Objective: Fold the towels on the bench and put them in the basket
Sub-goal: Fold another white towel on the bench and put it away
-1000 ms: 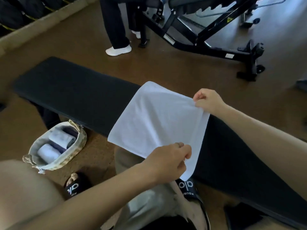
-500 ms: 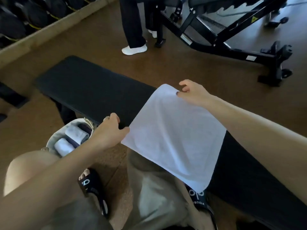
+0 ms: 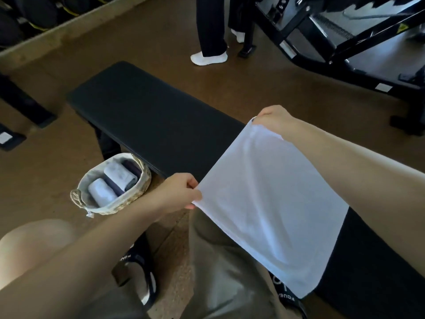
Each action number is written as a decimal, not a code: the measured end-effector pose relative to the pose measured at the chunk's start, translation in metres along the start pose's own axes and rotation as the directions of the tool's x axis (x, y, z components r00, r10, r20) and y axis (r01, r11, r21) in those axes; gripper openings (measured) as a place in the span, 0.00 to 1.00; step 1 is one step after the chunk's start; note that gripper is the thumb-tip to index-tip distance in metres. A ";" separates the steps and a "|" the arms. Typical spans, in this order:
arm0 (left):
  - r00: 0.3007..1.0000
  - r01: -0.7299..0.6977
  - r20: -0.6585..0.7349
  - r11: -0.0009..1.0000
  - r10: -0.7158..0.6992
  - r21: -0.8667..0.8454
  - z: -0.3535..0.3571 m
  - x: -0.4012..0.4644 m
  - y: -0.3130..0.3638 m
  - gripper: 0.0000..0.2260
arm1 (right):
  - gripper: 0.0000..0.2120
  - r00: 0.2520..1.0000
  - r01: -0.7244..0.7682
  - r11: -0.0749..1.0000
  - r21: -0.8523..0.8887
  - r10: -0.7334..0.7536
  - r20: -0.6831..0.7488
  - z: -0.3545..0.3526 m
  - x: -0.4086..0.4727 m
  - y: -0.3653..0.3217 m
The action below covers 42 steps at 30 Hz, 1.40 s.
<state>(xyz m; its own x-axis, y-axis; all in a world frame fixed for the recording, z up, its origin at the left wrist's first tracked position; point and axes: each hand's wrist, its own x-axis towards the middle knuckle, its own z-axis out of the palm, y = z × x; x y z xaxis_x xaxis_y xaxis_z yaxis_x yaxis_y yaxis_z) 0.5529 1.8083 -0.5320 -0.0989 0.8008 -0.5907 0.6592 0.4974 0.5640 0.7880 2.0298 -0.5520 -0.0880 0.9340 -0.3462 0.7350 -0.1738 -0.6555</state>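
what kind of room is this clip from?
Most likely a gym: a flat black padded bench, a black steel exercise machine frame behind it, and what look like stacked weight plates along the far wall.

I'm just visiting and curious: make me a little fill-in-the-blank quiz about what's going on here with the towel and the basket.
1. Both hands, the left hand and the right hand, pinch corners of the ____ towel.
2. The towel lies partly on the black ____.
3. The woven basket stands on the ____, beside the bench.
4. Inside the basket lie two pale ____ towels.

Missing words: white; bench; floor; rolled
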 end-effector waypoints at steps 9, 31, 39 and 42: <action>0.945 0.001 -0.327 1.000 -0.008 -0.021 -0.071 0.035 -0.027 0.07 | 0.05 0.990 0.086 0.992 0.093 -0.075 -0.122 0.025 0.032 -0.049; 0.968 0.239 0.134 0.620 -0.213 -0.748 0.082 -0.047 -0.013 0.08 | 0.07 0.991 0.076 0.949 -0.306 -0.106 -0.080 -0.038 -0.082 0.073; 0.993 0.100 0.074 0.330 -0.088 -0.939 0.078 -0.068 -0.004 0.08 | 0.06 0.995 -0.003 0.990 0.143 0.017 -0.099 -0.056 -0.092 0.058; 0.991 0.128 0.102 0.375 -0.086 -0.918 0.085 -0.071 -0.006 0.08 | 0.06 0.996 -0.005 0.997 0.081 0.013 -0.092 -0.060 -0.102 0.070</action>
<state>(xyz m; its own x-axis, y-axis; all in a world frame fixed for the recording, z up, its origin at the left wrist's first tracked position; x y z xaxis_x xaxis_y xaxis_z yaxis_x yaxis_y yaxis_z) 0.6197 1.7197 -0.5423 -0.0784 0.7166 -0.6931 -0.4496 0.5951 0.6661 0.8892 1.9415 -0.5225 -0.0161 0.9565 -0.2912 0.6784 -0.2035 -0.7059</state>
